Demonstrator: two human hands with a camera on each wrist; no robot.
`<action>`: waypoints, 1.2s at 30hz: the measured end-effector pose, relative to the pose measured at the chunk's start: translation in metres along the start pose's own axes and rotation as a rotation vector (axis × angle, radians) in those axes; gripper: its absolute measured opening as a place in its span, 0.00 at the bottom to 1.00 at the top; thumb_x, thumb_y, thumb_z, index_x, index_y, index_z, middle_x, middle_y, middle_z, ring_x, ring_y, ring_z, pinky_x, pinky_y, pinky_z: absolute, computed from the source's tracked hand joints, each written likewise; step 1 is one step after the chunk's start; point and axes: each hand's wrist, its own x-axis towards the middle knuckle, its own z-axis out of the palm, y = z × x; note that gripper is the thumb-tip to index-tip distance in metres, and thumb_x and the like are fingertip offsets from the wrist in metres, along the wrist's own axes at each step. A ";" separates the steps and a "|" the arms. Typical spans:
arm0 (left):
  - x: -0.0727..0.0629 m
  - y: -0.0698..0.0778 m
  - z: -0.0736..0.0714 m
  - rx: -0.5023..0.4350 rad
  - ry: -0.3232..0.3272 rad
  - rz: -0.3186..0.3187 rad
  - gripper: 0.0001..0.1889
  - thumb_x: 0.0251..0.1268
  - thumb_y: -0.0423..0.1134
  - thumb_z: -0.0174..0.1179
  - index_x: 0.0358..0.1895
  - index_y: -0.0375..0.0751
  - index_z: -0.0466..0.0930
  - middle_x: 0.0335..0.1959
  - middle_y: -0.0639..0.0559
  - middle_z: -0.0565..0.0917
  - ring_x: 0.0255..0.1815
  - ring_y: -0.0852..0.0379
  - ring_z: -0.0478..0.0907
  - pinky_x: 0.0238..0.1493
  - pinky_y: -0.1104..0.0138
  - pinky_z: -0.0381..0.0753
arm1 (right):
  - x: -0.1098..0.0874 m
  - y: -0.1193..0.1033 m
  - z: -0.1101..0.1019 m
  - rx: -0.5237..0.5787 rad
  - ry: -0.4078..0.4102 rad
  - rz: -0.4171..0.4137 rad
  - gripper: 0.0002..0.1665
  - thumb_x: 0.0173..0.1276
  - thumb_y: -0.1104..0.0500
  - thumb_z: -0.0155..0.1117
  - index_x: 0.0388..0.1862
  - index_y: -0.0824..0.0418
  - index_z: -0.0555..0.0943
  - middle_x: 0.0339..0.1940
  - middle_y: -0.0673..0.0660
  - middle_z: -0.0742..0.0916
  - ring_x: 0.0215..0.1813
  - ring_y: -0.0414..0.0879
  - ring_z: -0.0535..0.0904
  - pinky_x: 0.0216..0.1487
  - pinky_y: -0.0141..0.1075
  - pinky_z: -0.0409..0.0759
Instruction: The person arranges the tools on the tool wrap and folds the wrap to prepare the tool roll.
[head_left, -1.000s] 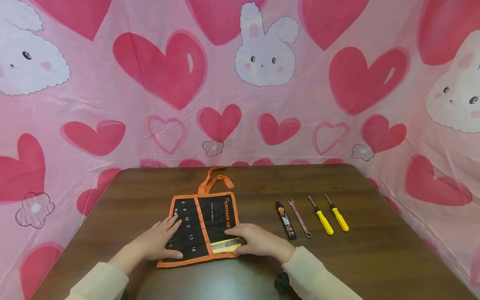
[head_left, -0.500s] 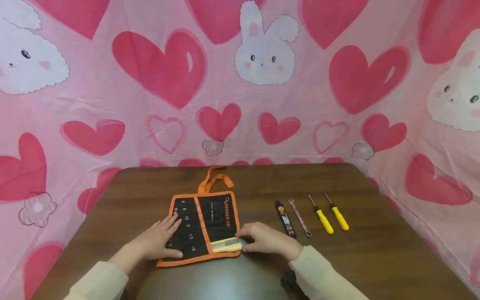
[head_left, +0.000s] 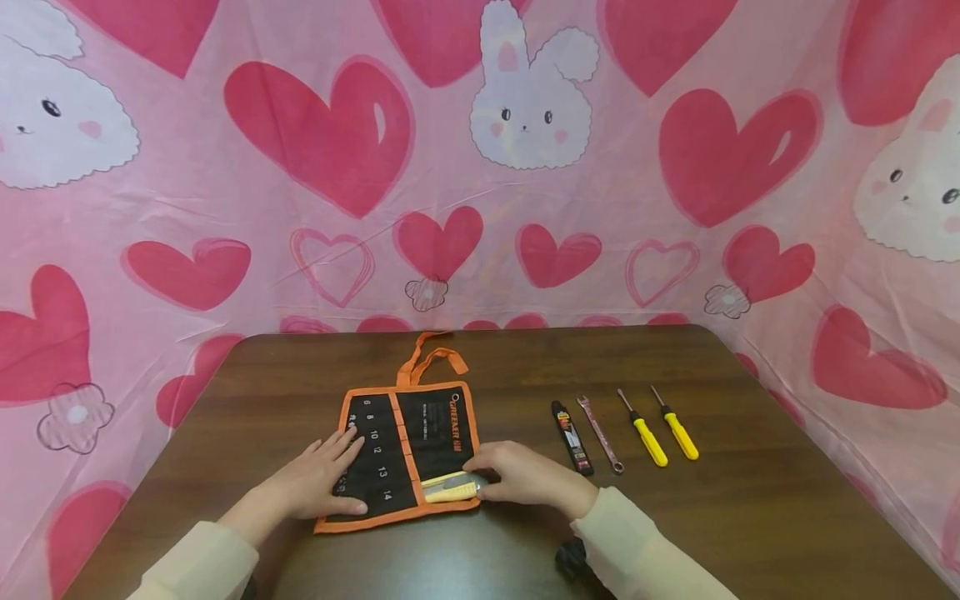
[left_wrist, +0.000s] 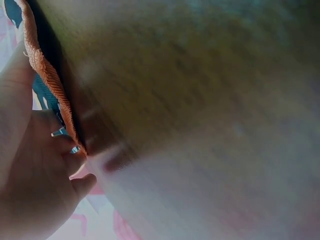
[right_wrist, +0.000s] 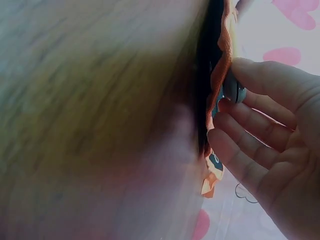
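A black tool pouch [head_left: 438, 425] with orange edging lies unrolled on the table, printed with size numbers down its left part. Across its near right corner lies a yellow box cutter [head_left: 450, 490] with a grey slider and end. Its left end meets the orange strip; whether it is inside a pocket I cannot tell. My right hand [head_left: 525, 477] pinches the cutter's grey end [right_wrist: 235, 90] between thumb and fingers at the pouch's right edge. Spread over the pouch's left side, my left hand [head_left: 307, 483] rests with fairly straight fingers. The left wrist view shows the orange edge [left_wrist: 50, 80] beside that hand.
Right of the pouch lie a black packaged item [head_left: 572, 438] with a printed label, a combination wrench [head_left: 600, 435] and two yellow-handled screwdrivers [head_left: 648, 439]. Orange ties [head_left: 420, 362] trail from the pouch's far edge. A pink curtain [head_left: 465, 183] hangs behind the brown table [head_left: 262, 375].
My right hand first drew back rightward to the cutter's grey end, uncovering more of the handle. Since then hand and cutter have shifted slightly left. The left hand stays in place.
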 end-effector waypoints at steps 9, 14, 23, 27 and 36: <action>0.000 -0.001 0.000 -0.005 0.002 0.004 0.54 0.44 0.70 0.59 0.68 0.32 0.57 0.69 0.34 0.53 0.69 0.36 0.47 0.63 0.42 0.47 | 0.004 -0.003 0.000 0.021 -0.004 0.023 0.17 0.57 0.60 0.68 0.47 0.60 0.82 0.41 0.46 0.82 0.38 0.33 0.73 0.42 0.27 0.74; -0.001 0.000 0.000 -0.013 0.004 0.008 0.54 0.44 0.70 0.59 0.68 0.32 0.57 0.69 0.33 0.53 0.69 0.35 0.47 0.63 0.41 0.46 | 0.006 -0.004 0.001 0.016 -0.008 0.035 0.17 0.57 0.60 0.69 0.47 0.60 0.83 0.42 0.47 0.82 0.41 0.33 0.74 0.44 0.28 0.74; -0.002 0.001 -0.003 -0.028 -0.004 0.002 0.54 0.45 0.69 0.59 0.68 0.32 0.57 0.69 0.33 0.53 0.69 0.36 0.47 0.63 0.41 0.45 | 0.009 -0.005 0.004 0.017 -0.005 0.051 0.17 0.56 0.60 0.68 0.46 0.60 0.83 0.41 0.47 0.82 0.39 0.33 0.73 0.42 0.28 0.74; -0.002 0.001 -0.002 -0.025 0.000 0.003 0.54 0.45 0.69 0.58 0.68 0.32 0.57 0.69 0.33 0.53 0.69 0.36 0.47 0.63 0.41 0.45 | 0.011 -0.006 0.005 0.023 0.006 0.045 0.17 0.55 0.61 0.68 0.45 0.60 0.84 0.40 0.47 0.82 0.38 0.33 0.73 0.40 0.27 0.73; -0.002 0.001 -0.002 -0.028 0.004 0.009 0.53 0.46 0.70 0.57 0.68 0.32 0.57 0.69 0.34 0.53 0.69 0.36 0.47 0.63 0.41 0.45 | 0.014 -0.009 0.010 -0.010 0.019 0.044 0.17 0.53 0.58 0.70 0.44 0.58 0.84 0.33 0.42 0.81 0.28 0.34 0.71 0.29 0.24 0.69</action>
